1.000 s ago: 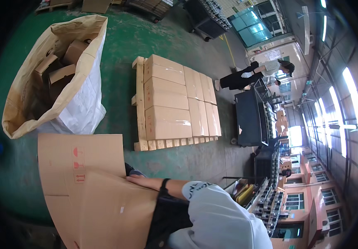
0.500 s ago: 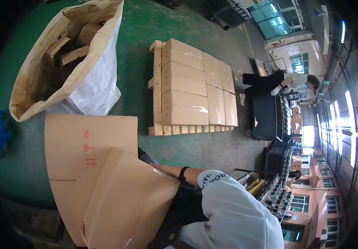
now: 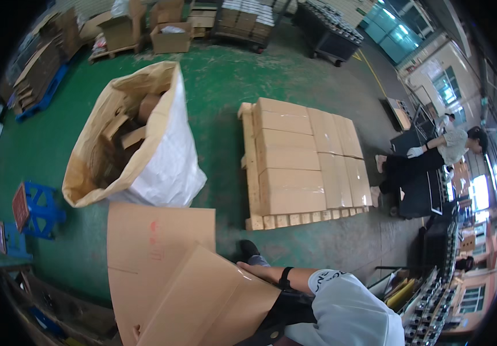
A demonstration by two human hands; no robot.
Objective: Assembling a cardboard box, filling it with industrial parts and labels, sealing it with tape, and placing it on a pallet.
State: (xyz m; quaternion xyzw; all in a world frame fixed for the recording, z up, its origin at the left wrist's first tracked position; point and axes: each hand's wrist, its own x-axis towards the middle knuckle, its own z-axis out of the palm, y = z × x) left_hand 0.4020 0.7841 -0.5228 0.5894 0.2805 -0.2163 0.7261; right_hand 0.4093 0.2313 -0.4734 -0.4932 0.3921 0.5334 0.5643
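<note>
A large flattened cardboard carton (image 3: 214,294) is held in front of my body. Its broad panel (image 3: 139,239) with red printed symbols reaches forward, and a folded panel overlaps it nearer me. My right hand (image 3: 254,271), below a black wristband, is closed on the carton's right edge. Of my left hand (image 3: 137,330), only a bit of finger shows at the edge of the folded panel, low on the left; the rest is hidden behind the cardboard. Just beyond the carton stands a big white sack (image 3: 168,167) with a tan lining, holding crumpled cardboard pieces (image 3: 133,136).
A wooden pallet (image 3: 252,173) of stacked, taped cartons (image 3: 292,150) stands ahead to the right. Past it, a gloved co-worker (image 3: 433,155) is beside dark carts. Blue stools (image 3: 44,210) stand at left; cartons and loaded trolleys (image 3: 248,23) line the far side.
My view has swung, so the sack, pallet and carton appear lower and further right, and more of the far floor shows. Both hands keep hold of the carton. Less of my left hand shows.
</note>
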